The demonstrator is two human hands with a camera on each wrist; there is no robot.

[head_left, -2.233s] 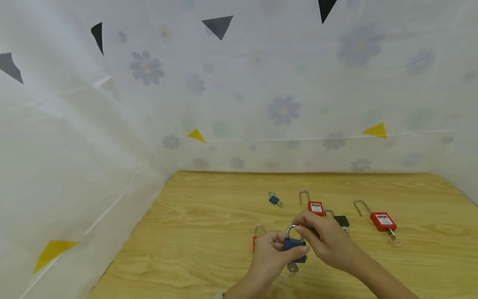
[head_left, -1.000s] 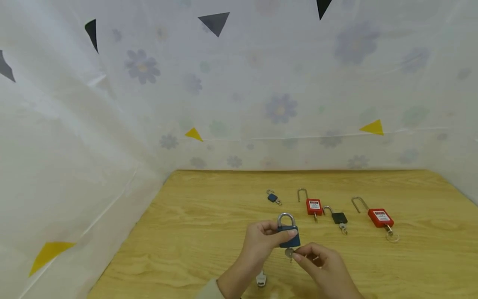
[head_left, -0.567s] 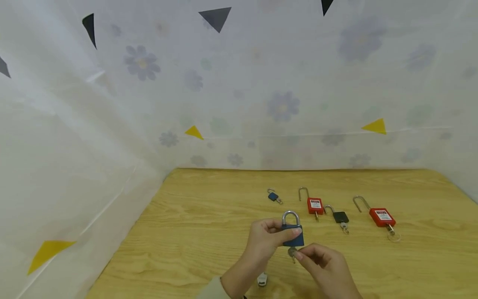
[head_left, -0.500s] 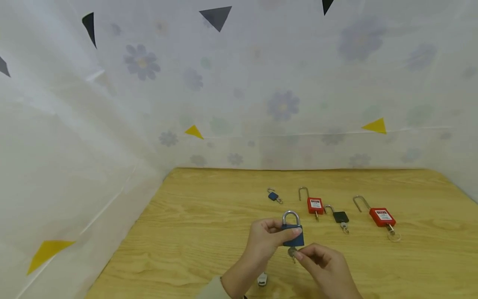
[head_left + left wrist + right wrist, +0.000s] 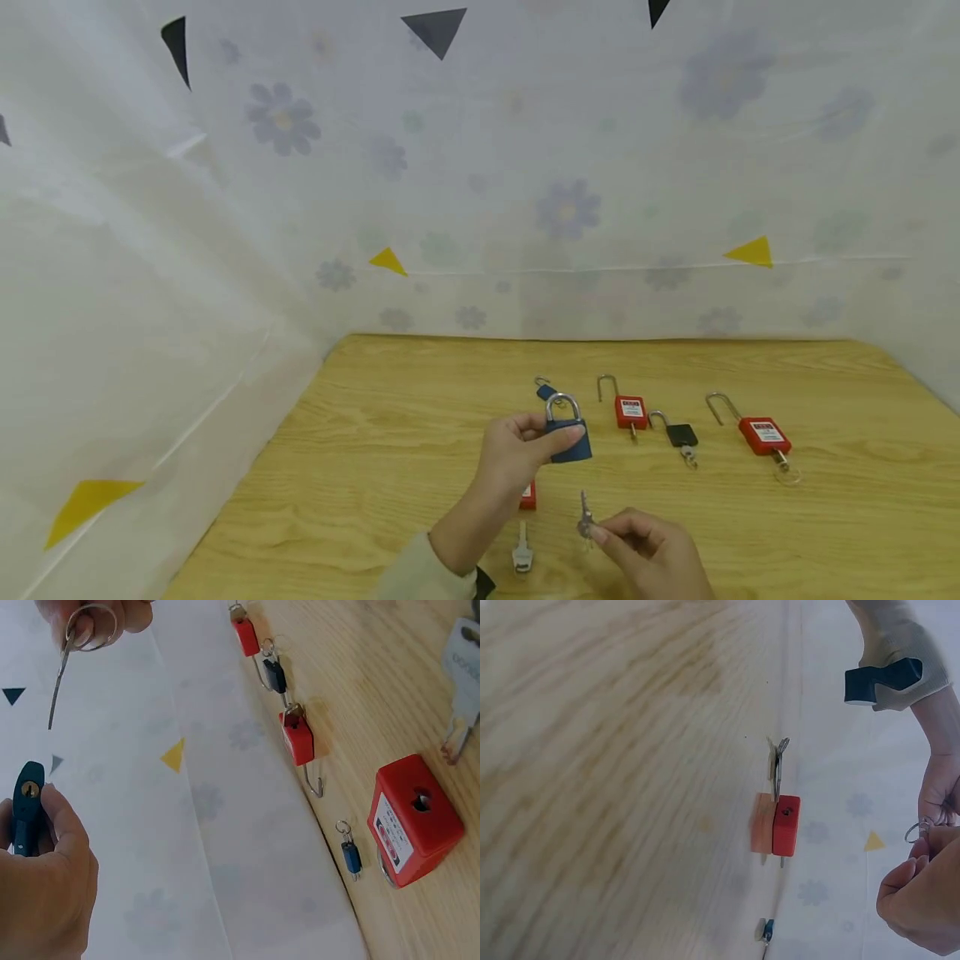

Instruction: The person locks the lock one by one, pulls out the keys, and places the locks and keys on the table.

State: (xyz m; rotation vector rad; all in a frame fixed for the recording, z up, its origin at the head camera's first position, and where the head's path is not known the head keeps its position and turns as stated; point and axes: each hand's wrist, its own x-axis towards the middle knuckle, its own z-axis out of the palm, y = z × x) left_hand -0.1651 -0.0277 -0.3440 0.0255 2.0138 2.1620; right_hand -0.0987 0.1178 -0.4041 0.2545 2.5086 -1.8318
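Note:
My left hand (image 5: 506, 458) holds a blue padlock (image 5: 573, 450) by its body, thumb across the front, with the metal shackle upward and closed. In the left wrist view the keyhole on the padlock's underside (image 5: 30, 789) is bare. Lower and to the right, my right hand (image 5: 656, 550) pinches a small key (image 5: 585, 515) between thumb and fingers, its blade pointing up at the padlock but apart from it. A ring (image 5: 96, 628) hangs at the key's head. Beneath my left forearm lie a red padlock (image 5: 528, 495), partly hidden, and a loose silver key (image 5: 522, 550).
On the wooden table (image 5: 405, 417) lie a small blue padlock (image 5: 546, 392), a red padlock (image 5: 631, 412), a black padlock (image 5: 682, 435) and another red padlock (image 5: 765, 437), all with raised shackles and keys. A pale flowered curtain (image 5: 465, 167) hangs behind.
At first my right hand was at the shackle; then it moved down to the key. The key has come out of the blue padlock, which my left hand has moved up and left.

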